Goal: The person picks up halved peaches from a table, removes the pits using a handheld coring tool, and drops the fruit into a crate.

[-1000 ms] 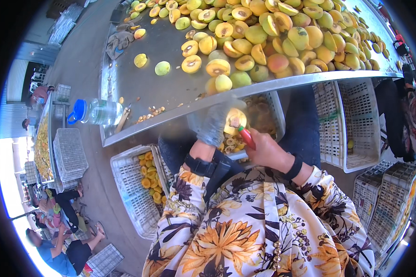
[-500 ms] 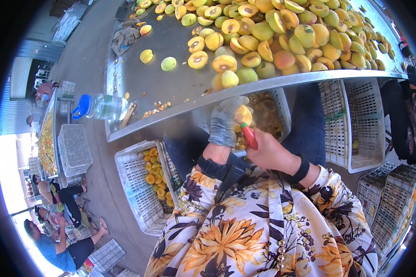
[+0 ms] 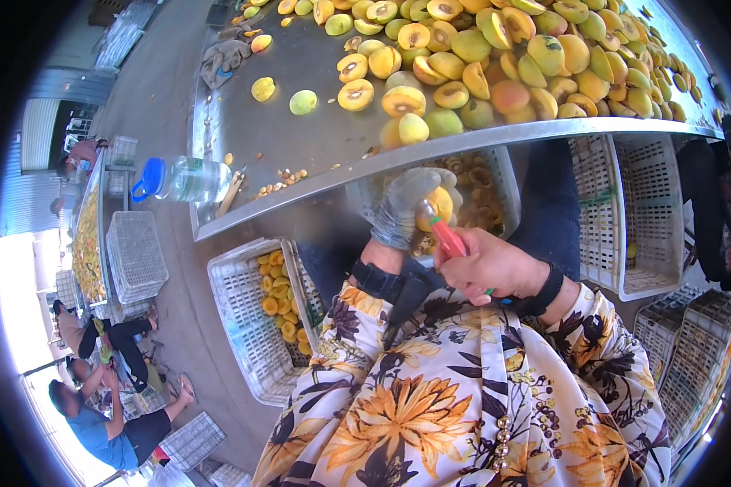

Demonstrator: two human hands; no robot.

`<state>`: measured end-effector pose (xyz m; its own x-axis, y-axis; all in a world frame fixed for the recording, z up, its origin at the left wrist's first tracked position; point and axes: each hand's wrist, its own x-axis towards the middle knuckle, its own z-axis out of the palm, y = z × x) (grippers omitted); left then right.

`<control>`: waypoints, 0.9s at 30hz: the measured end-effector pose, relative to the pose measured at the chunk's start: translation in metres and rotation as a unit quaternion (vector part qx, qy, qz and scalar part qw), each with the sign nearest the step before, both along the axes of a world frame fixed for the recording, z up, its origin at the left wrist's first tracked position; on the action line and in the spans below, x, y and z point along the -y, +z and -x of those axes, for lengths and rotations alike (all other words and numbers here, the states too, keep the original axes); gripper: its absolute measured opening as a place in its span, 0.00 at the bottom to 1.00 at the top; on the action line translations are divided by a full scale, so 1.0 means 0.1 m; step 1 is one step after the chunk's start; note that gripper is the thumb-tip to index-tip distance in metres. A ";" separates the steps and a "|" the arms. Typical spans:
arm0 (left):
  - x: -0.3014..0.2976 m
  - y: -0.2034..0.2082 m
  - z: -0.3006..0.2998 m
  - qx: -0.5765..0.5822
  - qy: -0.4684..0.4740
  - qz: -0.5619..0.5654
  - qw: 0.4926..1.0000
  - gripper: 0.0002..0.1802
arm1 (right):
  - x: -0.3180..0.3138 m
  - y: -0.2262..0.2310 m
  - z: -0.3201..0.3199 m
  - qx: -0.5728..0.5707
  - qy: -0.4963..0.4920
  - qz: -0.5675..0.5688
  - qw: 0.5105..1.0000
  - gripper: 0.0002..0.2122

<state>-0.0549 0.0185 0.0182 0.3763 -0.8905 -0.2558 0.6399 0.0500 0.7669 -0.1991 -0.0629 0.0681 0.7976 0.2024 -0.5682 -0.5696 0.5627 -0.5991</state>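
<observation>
Two hands up front: one grey-gloved left hand, one bare right hand, and two black wristbands, one per wrist. One red-handled tool in play, one yellow-orange fruit piece with it! Two fruit-laden tables, one near, one far. On the near one, a single clear plastic bottle with a blue cap, one crumpled grey cloth bundle, two loose yellow-green fruits, then dozens of heaped green-and-yellow fruits, too piled for an exact tally. White perforated plastic crates? At least six, stacks hiding the rest. Co-workers: at least three.
</observation>
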 end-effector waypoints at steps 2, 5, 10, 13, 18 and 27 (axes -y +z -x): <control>0.01 -0.09 0.03 -0.086 0.009 -0.002 0.996 0.18 | 0.01 -0.03 0.00 -0.006 -0.004 -0.060 0.998 0.07; 0.04 -0.13 0.05 -0.109 0.024 0.006 0.994 0.18 | 0.00 -0.03 -0.01 -0.024 -0.020 -0.104 0.994 0.08; 0.05 -0.14 0.06 -0.116 0.036 0.006 0.993 0.19 | -0.16 -0.07 -0.05 -0.011 -0.035 0.021 0.999 0.08; 0.02 -0.10 0.08 -0.170 0.025 -0.021 0.985 0.20 | -0.21 -0.09 -0.05 0.025 0.004 0.238 0.971 0.08; 0.02 -0.03 0.05 -0.125 0.051 -0.013 0.991 0.21 | -0.11 0.01 -0.06 0.003 -0.009 0.005 1.000 0.08; 0.09 -0.08 -0.03 -0.246 0.192 -0.026 0.950 0.24 | -0.01 0.02 -0.05 0.098 -0.087 -0.190 0.973 0.09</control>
